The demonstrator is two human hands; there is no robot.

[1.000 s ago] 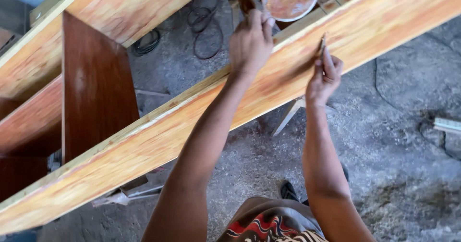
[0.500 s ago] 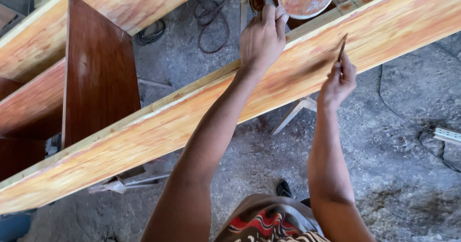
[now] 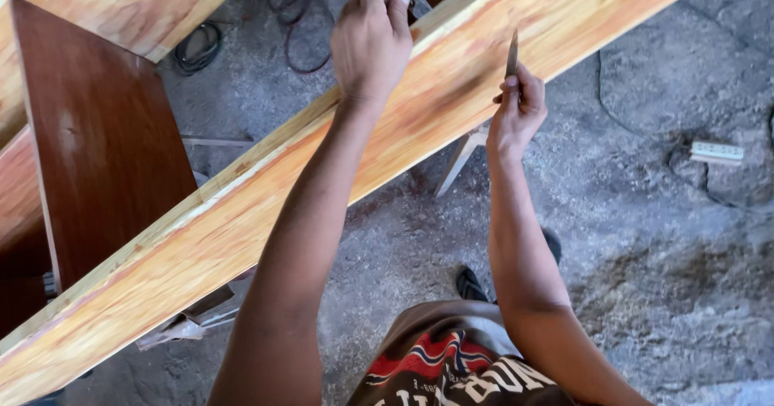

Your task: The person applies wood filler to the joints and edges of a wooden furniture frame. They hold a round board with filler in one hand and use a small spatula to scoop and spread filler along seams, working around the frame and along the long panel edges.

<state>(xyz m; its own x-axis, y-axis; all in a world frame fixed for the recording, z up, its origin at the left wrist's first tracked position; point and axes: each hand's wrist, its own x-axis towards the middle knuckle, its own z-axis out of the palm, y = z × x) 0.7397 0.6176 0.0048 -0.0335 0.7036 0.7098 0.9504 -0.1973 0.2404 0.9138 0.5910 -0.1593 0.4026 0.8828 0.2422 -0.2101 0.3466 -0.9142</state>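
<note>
— That long orange-streaked wooden board runs slantwise across the frame, grain smeared glossy.

— Right hand pinches a thin dark blade upright against it; left hand grips the far edge. Both have slid further along than before.

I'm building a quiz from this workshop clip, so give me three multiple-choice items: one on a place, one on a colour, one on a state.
1. Where does the left hand rest?
A. on the plank's far edge
B. on the floor
C. on the dark panel

2. What colour is the upright panel at left?
A. white
B. dark reddish brown
C. green

3. How does the right hand hold the thin blade?
A. lying flat on the floor
B. pinched, tip up against the plank
C. not holding it

Answers: 1 A, fingers curl over the upper edge; 2 B, its face shows that stain; 3 B, fingers grip its lower end.
</note>
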